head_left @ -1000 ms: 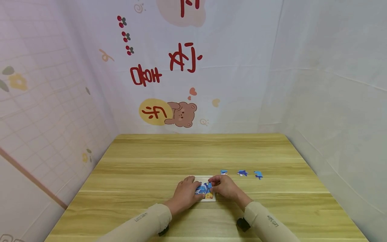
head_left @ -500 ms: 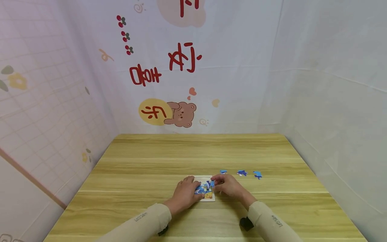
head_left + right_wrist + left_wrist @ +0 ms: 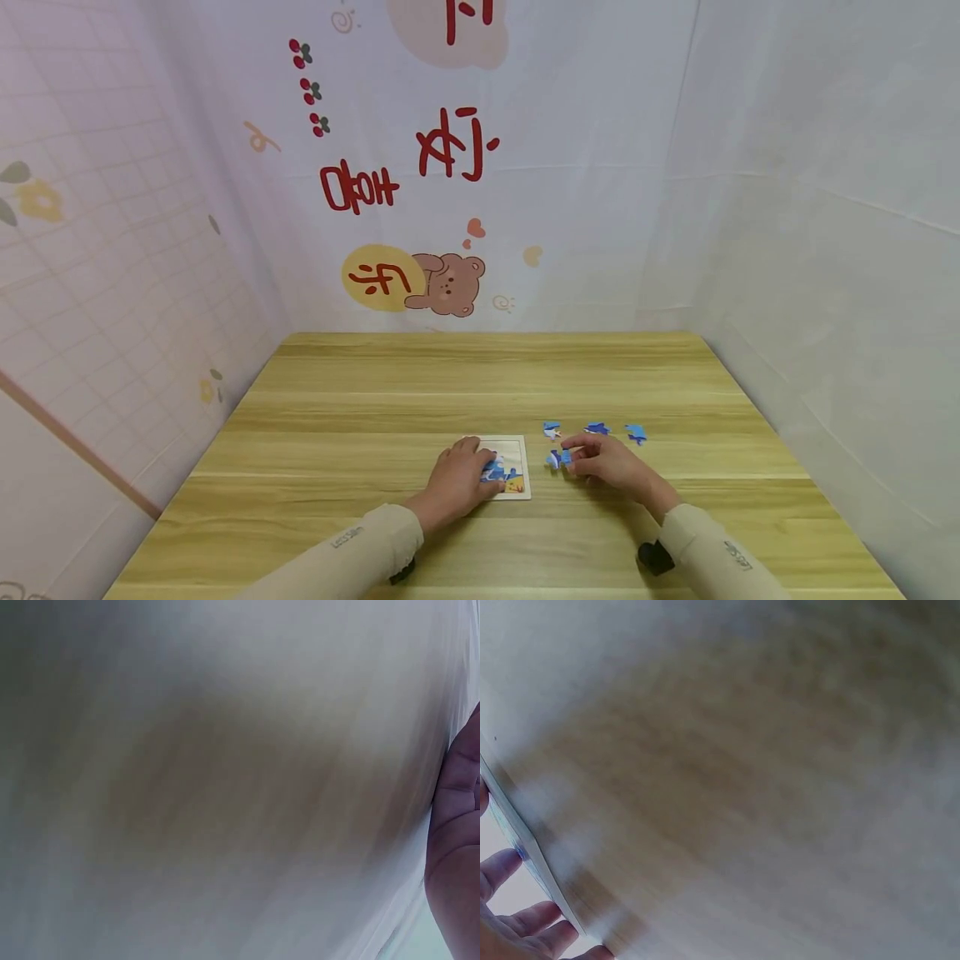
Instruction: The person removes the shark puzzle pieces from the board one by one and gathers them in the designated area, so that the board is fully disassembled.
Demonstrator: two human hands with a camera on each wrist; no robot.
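My left hand (image 3: pixel 456 478) rests spread over the left side of a small white-framed jigsaw puzzle board (image 3: pixel 527 471); in the left wrist view its fingertips (image 3: pixel 532 915) lie along the board's edge. Blue and yellow jigsaw pieces (image 3: pixel 513 482) sit in the lower part of the board, partly hidden by that hand, and the upper right shows bare backing. To the right of the board, my right hand (image 3: pixel 611 464) pinches a blue and white jigsaw piece (image 3: pixel 556 459) between thumb and fingertips, low over the table. The right wrist view shows only the palm (image 3: pixel 457 810), not the piece.
Three loose jigsaw pieces lie in a row beyond my right hand: a blue and white one (image 3: pixel 552 429), a dark blue one (image 3: pixel 597 428) and a light blue one (image 3: pixel 636 433). The wooden table (image 3: pixel 375 375) meets a printed white curtain (image 3: pixel 585 283) at the back.
My right hand has moved right, off the board, carrying blue jigsaw pieces from its upper right, where bare backing now shows. My left hand has stayed in place on the board.
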